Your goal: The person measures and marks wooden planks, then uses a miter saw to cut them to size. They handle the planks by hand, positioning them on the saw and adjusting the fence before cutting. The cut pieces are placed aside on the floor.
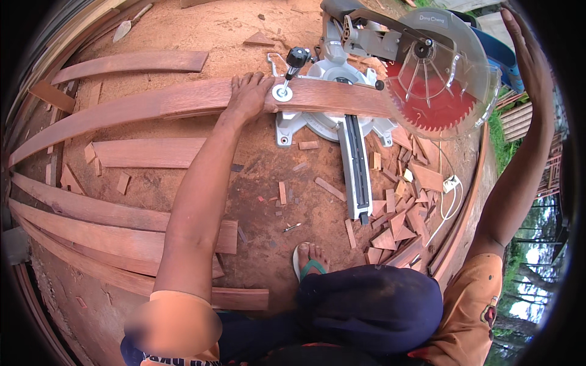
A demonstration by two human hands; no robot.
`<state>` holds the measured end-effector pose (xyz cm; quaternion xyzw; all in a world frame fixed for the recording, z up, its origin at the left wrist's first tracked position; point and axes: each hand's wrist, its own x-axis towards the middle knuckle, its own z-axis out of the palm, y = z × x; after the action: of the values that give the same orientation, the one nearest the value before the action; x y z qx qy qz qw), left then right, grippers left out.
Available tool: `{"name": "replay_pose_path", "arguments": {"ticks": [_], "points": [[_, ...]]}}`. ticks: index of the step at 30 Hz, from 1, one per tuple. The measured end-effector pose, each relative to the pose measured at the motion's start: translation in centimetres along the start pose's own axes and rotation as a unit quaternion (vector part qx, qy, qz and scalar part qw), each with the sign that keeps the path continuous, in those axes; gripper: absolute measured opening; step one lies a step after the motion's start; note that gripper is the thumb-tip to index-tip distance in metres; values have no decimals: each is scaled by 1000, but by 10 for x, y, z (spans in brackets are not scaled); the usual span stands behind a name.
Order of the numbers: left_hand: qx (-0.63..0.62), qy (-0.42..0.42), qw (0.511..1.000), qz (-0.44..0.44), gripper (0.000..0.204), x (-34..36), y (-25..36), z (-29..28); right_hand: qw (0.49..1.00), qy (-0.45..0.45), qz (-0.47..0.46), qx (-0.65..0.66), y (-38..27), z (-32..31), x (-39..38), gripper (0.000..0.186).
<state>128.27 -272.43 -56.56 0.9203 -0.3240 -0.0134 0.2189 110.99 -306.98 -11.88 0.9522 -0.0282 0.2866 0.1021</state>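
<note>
My left hand [249, 93] presses flat on a long reddish wooden board [183, 100] that lies across the base of a grey mitre saw [342, 122]. The saw's clamp knob [296, 60] stands just right of my fingers. The saw head is raised, and its red toothed blade [434, 104] under a clear guard hangs above the board's right end. My right hand [524, 46] is up at the right, behind the saw head, with fingers extended; whether it grips the saw's handle is hidden.
Several long reddish boards [91, 216] lie on the sawdust-covered ground at left. Small offcuts [397, 213] pile up right of the saw rail. A white cable and plug [452, 183] lie by them. My sandalled foot [311, 259] rests near the bottom.
</note>
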Motion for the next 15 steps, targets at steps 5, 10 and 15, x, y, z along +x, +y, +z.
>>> {"name": "replay_pose_path", "arguments": {"ticks": [5, 10, 15], "points": [[0, -23, 1000, -10, 85, 3, 1, -3, 979, -168, 6, 116, 52, -3, -39, 86], [7, -22, 1000, -14, 82, -1, 0, -7, 949, -294, -7, 111, 9, -17, -111, 98], [12, 17, 1000, 3, 86, -4, -7, -1, 980, -189, 16, 52, -8, 39, -189, 85]]}}
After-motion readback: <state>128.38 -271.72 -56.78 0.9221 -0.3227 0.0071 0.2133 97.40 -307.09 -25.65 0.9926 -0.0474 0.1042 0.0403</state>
